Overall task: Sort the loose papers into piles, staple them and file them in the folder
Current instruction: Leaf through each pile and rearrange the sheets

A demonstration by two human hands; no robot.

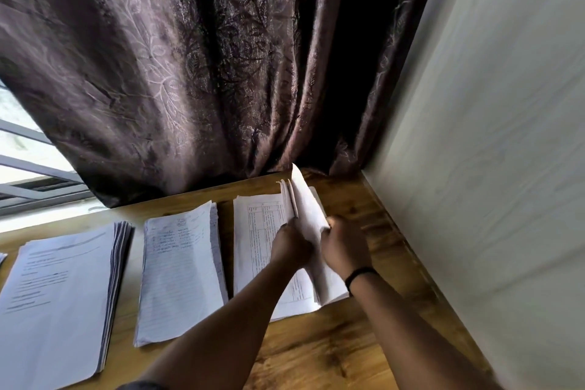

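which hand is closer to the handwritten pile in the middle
Left. The left hand rests on the rightmost pile, just right of the handwritten pile; the right hand grips lifted sheets farther right.

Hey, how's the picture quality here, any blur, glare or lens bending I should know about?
Head view: daylight from the window at left blows out to white; the curtain folds sink into near black at centre right. The wide lens bends the wall and table edges. The left hand, right hand and lifted sheets are slightly motion-soft, and the writing on the piles is unreadable.
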